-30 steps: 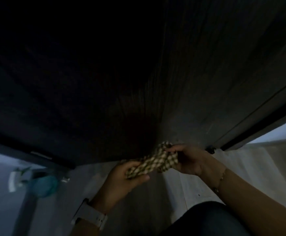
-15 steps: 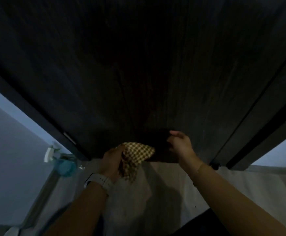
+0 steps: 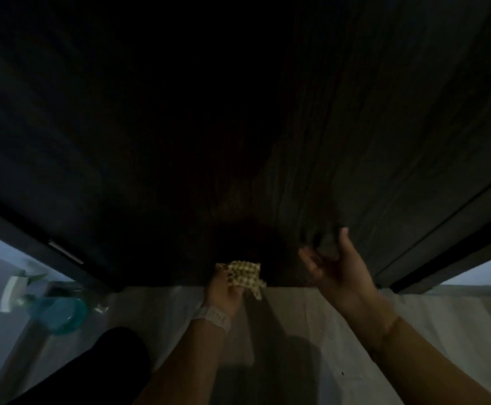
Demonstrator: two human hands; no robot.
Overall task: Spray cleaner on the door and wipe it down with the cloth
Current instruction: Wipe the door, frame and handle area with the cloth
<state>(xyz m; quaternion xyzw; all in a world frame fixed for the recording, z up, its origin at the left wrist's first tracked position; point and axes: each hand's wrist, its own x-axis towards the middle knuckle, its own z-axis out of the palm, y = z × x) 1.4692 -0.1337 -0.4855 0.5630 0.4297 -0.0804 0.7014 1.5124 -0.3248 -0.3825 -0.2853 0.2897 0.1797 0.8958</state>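
Lower edge of a dark wood-grain door (image 3: 355, 127), seen from above by an onlooker standing behind the kneeling person; pale floor (image 3: 443, 331) below. The left hand (image 3: 224, 290), white band at the wrist, grips a bunched checked cloth (image 3: 244, 273) with curled fingers and holds it against the very bottom of the door; a loose corner of the cloth hangs over the floor line. The right hand (image 3: 335, 264) is raised just beside the door face, fingers loose and parted, grasping nothing; whether its fingertips touch the wood cannot be told in this dim light. The spray bottle (image 3: 54, 311), teal-bodied with a white trigger head, lies well to the left by the door frame, near a dark-clad knee (image 3: 98, 363).

Judged stage: wiping of the lowest strip, spray set aside. Risks from here: the bunched cloth presents only a small contact face, so streaks or missed bands are likely near the bottom corners; poor light may hide unwiped patches; a push on the door could swing it away from the cloth; a knee shift could knock the bottle.
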